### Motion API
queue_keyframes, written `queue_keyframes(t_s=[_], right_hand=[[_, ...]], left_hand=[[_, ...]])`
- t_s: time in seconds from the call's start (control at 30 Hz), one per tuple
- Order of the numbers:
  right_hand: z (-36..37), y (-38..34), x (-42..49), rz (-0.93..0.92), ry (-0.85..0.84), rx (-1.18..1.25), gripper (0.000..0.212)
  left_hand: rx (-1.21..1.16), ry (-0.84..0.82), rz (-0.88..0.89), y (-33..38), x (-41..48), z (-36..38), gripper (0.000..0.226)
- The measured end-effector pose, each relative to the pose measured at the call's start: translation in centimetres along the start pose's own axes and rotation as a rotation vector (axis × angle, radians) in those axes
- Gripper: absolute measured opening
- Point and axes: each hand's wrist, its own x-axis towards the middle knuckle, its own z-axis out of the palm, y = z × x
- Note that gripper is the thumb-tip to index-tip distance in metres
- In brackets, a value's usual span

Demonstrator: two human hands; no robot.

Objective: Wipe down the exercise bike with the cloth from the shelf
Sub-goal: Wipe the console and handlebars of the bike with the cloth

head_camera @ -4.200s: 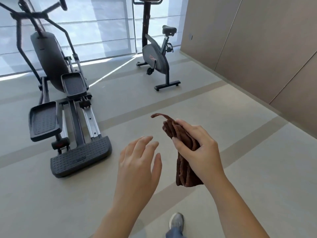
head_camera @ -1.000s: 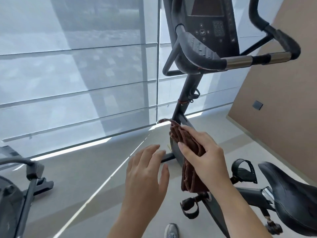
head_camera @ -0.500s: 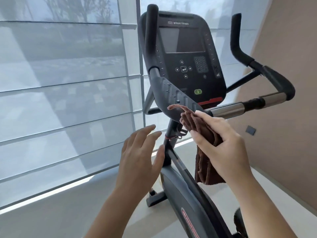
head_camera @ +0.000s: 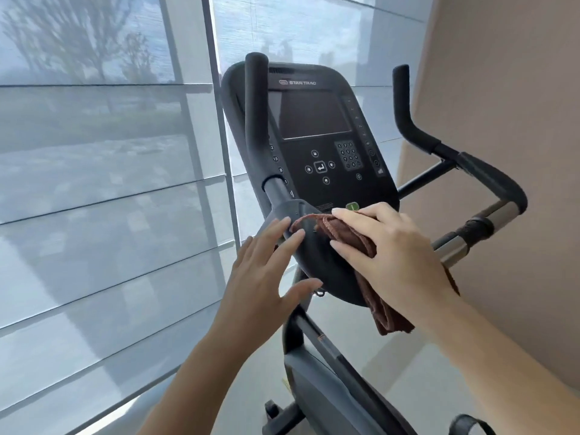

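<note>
The right hand [head_camera: 398, 255] has its fingers clenched on the brown cloth [head_camera: 351, 237], pressing it onto the exercise bike [head_camera: 317, 255] at the dark handlebar hub just under the console [head_camera: 317, 133] — one end dangles loose below. The left hand [head_camera: 266, 277] hovers beside the hub, fingers released and spread, holding nothing. Best move here, I'd say: brace with that left hand, flatten the cloth and sweep along the bar — minding the console buttons.

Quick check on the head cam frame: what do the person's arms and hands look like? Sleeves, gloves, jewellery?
Both forearms are bare as far as the frame shows, with no sleeve edge in view. The left hand and right hand wear no gloves. No rings, watch or wristband are visible on either. Fingernails are short and unpainted. No marks or bandages can be seen.
</note>
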Motion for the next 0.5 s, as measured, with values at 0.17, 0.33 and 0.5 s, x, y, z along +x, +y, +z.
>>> queue_keyframes(t_s=[0.17, 0.33, 0.5], right_hand=[[0.5, -0.1, 5.5, 0.008, -0.217, 0.293, 0.035], [0.0, 1.4, 4.7, -0.019, -0.376, 0.365, 0.043], [-1.6, 3.1, 1.3, -0.034, -0.315, 0.344, 0.044]], left_hand=[[-0.174, 0.043, 0.098, -2.2, 1.6, 0.6, 0.074], [-0.186, 0.164, 0.134, -3.2, 1.9, 1.9, 0.07], [-0.19, 0.193, 0.168, -3.6, 2.2, 2.4, 0.069]])
